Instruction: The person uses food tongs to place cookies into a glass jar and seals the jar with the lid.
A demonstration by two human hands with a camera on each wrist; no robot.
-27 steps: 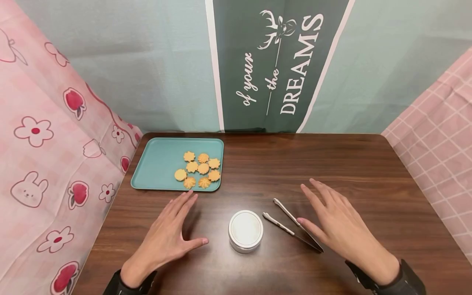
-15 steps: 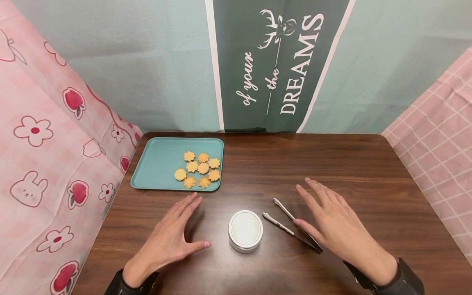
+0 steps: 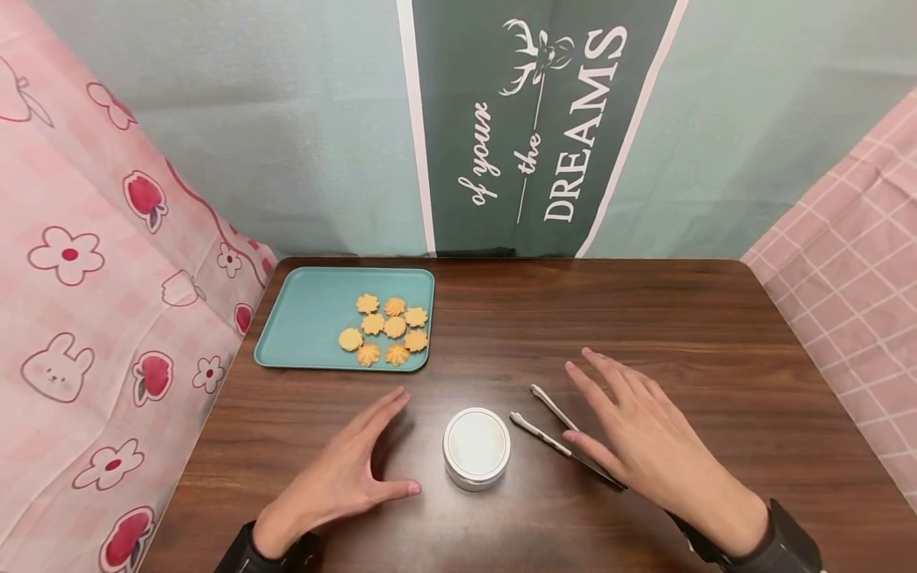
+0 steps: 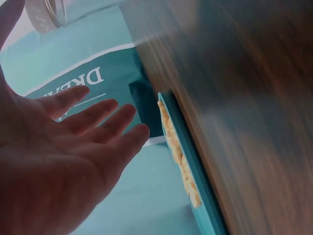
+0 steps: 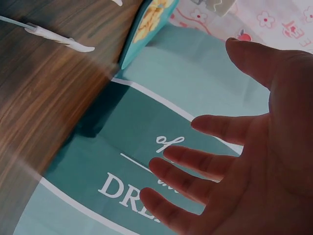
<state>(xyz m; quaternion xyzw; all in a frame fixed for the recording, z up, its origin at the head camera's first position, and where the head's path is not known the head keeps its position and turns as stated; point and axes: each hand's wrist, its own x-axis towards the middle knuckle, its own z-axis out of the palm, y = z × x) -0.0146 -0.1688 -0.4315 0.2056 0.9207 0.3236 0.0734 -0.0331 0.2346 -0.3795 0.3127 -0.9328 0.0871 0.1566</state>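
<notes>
Between my two hands a round jar [image 3: 476, 450] with a silver lid stands upright on the table; its clear side shows in the left wrist view. My left hand [image 3: 344, 473] is left of the jar, fingers straight and thumb spread toward it, apart from it. On the other side, my right hand [image 3: 645, 434] hovers with spread fingers over the joined end of a pair of metal tongs [image 3: 540, 435]. The tongs lie with their arms apart, partly covered by that thumb. Both palms, the left [image 4: 63, 152] and the right [image 5: 244, 181], hold nothing.
Toward the back left, a teal tray [image 3: 304, 318] carries several flower-shaped cookies [image 3: 395, 327] at its right side. Cloth hangings [image 3: 329, 143] stand behind the brown wooden table [image 3: 573, 306], with pink cloth [image 3: 107, 318] along its left side.
My left hand has shifted right and slightly nearer, closer to the jar and off the tray's edge. My right hand has drifted a little left. Jar, tongs and tray have stayed put.
</notes>
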